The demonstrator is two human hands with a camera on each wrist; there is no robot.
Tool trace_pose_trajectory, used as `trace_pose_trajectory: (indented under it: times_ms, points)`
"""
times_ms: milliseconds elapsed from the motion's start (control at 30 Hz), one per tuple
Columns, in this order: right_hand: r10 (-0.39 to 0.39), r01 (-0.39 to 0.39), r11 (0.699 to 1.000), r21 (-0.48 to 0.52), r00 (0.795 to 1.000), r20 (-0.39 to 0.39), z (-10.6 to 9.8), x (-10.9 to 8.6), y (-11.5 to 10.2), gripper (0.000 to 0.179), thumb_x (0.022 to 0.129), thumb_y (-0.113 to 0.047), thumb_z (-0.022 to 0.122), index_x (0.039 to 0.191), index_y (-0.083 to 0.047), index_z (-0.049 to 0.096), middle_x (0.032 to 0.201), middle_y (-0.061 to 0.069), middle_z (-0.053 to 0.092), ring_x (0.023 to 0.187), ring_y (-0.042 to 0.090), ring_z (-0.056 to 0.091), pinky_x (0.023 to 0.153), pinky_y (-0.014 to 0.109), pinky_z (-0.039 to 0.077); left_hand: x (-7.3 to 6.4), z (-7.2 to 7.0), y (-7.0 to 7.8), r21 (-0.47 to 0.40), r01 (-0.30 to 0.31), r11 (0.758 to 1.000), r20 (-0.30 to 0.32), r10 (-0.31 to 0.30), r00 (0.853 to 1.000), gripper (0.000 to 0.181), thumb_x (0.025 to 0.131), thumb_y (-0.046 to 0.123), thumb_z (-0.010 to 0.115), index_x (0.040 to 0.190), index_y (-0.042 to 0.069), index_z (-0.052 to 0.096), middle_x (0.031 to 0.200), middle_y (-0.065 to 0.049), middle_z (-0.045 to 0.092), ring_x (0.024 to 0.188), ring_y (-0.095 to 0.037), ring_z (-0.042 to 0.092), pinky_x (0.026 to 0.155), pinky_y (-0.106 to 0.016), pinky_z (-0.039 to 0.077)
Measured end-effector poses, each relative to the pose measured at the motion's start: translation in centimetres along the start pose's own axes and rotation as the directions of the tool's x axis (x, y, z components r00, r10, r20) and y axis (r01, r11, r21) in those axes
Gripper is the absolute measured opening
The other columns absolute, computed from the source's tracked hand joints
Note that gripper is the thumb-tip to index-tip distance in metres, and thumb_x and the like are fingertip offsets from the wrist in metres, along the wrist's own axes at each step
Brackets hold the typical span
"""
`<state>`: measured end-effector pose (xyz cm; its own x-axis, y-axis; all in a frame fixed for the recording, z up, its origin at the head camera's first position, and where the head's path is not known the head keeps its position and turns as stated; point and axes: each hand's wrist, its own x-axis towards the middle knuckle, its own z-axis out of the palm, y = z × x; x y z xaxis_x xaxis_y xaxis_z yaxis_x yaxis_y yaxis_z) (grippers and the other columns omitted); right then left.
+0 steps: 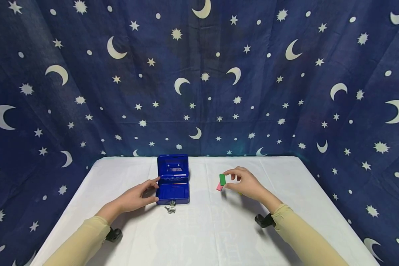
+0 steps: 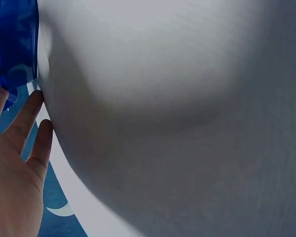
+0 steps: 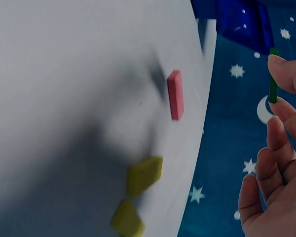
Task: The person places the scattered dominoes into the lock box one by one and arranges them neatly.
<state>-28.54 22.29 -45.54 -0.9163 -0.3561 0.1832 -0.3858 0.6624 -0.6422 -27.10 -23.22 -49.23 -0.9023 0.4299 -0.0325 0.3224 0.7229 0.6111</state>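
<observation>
My right hand point(image 1: 247, 183) pinches a green block point(image 1: 222, 180) between thumb and index finger, above the table. The other fingers are loosely bent. On the table close by the green block lies a pink block point(image 1: 220, 187). Two yellow blocks, one of them the upper yellow block point(image 3: 144, 176), show in the right wrist view; in the head view the right hand mostly hides them. A blue cash box point(image 1: 173, 191) stands with its lid raised. My left hand point(image 1: 136, 195) rests at the box's left side, thumb by the front corner and fingers spread along the edge.
A small bunch of keys point(image 1: 170, 208) hangs at the front lock of the box. White cloth covers the table point(image 1: 186, 236). Behind and beside it hangs a dark blue curtain point(image 1: 199, 103) with moons and stars.
</observation>
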Motion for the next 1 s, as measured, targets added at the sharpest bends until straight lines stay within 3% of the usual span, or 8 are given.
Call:
trace_pose_trajectory:
  times_ms: [400, 567, 800, 1000]
  points:
    - [-0.047, 0.046, 0.998, 0.03, 0.998, 0.032, 2.2, 1.9, -2.6, 0.041, 0.084, -0.035, 0.084, 0.122, -0.028, 0.071, 0.094, 0.003, 0.058, 0.092, 0.026, 0.051, 0.078, 0.038, 0.042, -0.1, 0.0, -0.1, -0.005, -0.009, 1.0, -0.007, 0.008, 1.0, 0.037, 0.095, 0.049, 0.069, 0.122, 0.029, 0.053, 0.163, 0.008, 0.034, 0.144, -0.026, 0.041, 0.111, -0.059, 0.034]
    - [-0.068, 0.068, 0.998, 0.004, 0.997, 0.036, 3.2, 2.6, -3.4, 0.04, 0.083, -0.036, 0.084, 0.121, -0.028, 0.071, 0.094, 0.001, 0.059, 0.089, 0.018, 0.049, 0.077, 0.035, 0.043, 0.0, 0.0, -0.3, -0.009, -0.007, 1.0, -0.002, 0.007, 1.0, 0.04, 0.094, 0.051, 0.069, 0.123, 0.028, 0.054, 0.163, 0.009, 0.033, 0.144, -0.026, 0.04, 0.111, -0.059, 0.034]
    - [-0.088, 0.088, 0.996, 0.005, 0.996, 0.033, 4.4, 3.5, -5.0, 0.04, 0.082, -0.036, 0.084, 0.119, -0.027, 0.072, 0.09, -0.002, 0.058, 0.087, 0.019, 0.05, 0.075, 0.035, 0.043, 0.1, 0.0, -0.5, -0.009, -0.004, 1.0, -0.001, 0.004, 1.0, 0.042, 0.094, 0.053, 0.068, 0.124, 0.026, 0.054, 0.163, 0.009, 0.033, 0.145, -0.027, 0.039, 0.111, -0.061, 0.033]
    - [-0.115, 0.115, 0.993, -0.015, 0.993, 0.037, 5.7, 4.3, -6.1, 0.039, 0.082, -0.036, 0.083, 0.119, -0.026, 0.072, 0.092, 0.004, 0.06, 0.085, 0.021, 0.051, 0.072, 0.033, 0.041, 0.0, 0.0, -0.5, -0.024, -0.005, 1.0, 0.005, 0.005, 1.0, 0.041, 0.095, 0.05, 0.069, 0.125, 0.026, 0.054, 0.163, 0.009, 0.033, 0.146, -0.026, 0.038, 0.112, -0.059, 0.032]
